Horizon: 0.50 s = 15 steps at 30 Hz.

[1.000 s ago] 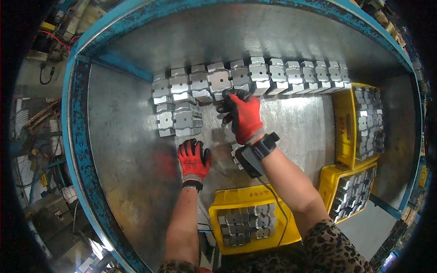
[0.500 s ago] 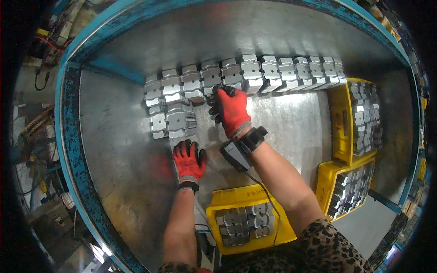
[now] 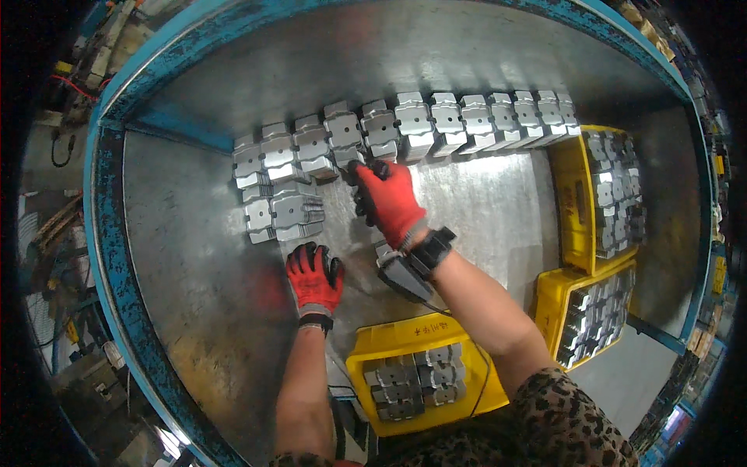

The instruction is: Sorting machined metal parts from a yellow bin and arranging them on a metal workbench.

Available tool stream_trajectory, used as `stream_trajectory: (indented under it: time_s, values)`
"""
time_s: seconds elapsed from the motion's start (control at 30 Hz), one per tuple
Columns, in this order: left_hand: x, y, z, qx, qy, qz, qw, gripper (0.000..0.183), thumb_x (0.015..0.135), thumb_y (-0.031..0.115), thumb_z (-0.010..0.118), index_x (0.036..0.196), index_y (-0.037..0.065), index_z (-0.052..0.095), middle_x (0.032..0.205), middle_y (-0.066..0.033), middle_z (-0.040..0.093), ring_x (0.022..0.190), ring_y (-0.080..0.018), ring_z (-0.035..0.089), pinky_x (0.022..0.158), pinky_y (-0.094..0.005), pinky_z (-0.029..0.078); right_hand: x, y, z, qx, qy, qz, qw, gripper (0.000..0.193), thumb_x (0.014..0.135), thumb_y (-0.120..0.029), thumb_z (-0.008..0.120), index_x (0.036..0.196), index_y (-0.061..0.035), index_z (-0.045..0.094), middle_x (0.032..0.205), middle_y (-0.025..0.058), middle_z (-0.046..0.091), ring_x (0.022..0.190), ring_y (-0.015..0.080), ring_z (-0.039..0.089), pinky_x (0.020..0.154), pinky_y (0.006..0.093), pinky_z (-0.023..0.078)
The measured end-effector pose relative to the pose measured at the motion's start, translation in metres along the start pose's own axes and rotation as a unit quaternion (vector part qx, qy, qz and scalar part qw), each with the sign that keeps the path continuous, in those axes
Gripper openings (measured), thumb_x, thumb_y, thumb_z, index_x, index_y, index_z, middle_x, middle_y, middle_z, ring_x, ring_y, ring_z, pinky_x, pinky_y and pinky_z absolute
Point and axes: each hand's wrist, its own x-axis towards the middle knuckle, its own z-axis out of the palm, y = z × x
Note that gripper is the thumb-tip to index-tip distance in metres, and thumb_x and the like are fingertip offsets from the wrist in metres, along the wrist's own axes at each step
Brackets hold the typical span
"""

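Observation:
A long row of stacked grey metal plates (image 3: 378, 124) stands along the back of the metal tabletop. My right hand (image 3: 389, 201), in a red and black glove, is just in front of the row with its fingers curled together. Whatever its fingertips may hold is hidden. My left hand (image 3: 315, 278), gloved alike, rests on the tabletop with fingers spread and nothing in it. Beyond it sits a shorter group of stacked metal plates (image 3: 292, 210), in front of the row's left end.
A yellow crate (image 3: 420, 333) holding metal plates is close in front of me. Two more filled crates, a far yellow crate (image 3: 570, 194) and a near yellow crate (image 3: 551, 300), stand at the right. A blue frame (image 3: 109, 226) borders the table. A cable trails from my right wrist device.
My right hand has drawn slightly back toward me from the row, its fingers still curled. My left hand stays by the shorter group. The whole view has shifted a little.

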Motion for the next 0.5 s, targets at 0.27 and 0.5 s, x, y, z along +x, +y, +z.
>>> stream_trajectory:
  time_s: [0.27, 0.5]
  values:
    - [0.003, 0.008, -0.01, -0.008, 0.04, 0.015, 0.999, 0.064, 0.099, 0.048, 0.075, 0.15, 0.01, 0.064, 0.164, -0.0218, 0.05, 0.154, -0.0491, 0.04, 0.133, -0.0669, 0.025, -0.019, -0.065, -0.097, -0.53, 0.094, -0.341, 0.771, 0.063, 0.098, -0.029, 0.081, 0.156, -0.0166, 0.061, 0.114, 0.0155, 0.08, 0.1, 0.0382, 0.079, 0.084, 0.0503, 0.061]
    - [0.0, 0.001, -0.002, 0.0, 0.008, 0.004, 1.0, 0.075, 0.098, 0.05, 0.073, 0.159, 0.008, 0.056, 0.17, -0.0277, 0.044, 0.159, -0.053, 0.037, 0.135, -0.0662, 0.022, 0.003, -0.068, -0.096, -0.642, 0.094, -0.347, 0.677, 0.047, 0.104, -0.034, 0.074, 0.146, -0.0153, 0.062, 0.107, 0.0166, 0.079, 0.1, 0.0412, 0.077, 0.082, 0.054, 0.06]
